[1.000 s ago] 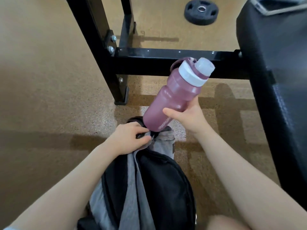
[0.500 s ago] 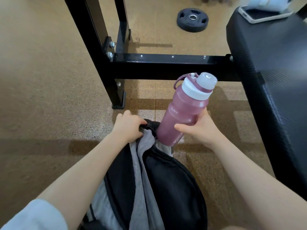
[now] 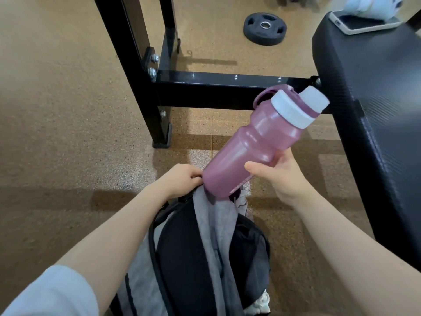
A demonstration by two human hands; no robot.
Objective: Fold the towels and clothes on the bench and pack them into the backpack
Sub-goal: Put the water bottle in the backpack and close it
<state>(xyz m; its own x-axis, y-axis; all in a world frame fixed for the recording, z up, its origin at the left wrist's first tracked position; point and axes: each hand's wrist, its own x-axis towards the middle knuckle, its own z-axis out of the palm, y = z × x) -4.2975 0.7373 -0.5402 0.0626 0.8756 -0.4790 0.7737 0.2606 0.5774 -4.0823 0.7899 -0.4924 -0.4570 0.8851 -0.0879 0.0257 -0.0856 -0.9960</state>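
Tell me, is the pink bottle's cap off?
No, the pink bottle in the right hand has its white cap on.

White print on the bottle (image 3: 255, 142), perhaps a brand, is unreadable.

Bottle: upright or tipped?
Tipped. The pink bottle leans cap-end up to the right, base over the backpack, gripped by the right hand.

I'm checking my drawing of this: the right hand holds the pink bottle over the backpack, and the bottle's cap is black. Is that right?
Almost. The head view shows the right hand gripping the pink bottle over the backpack, but the bottle's cap is white, not black.
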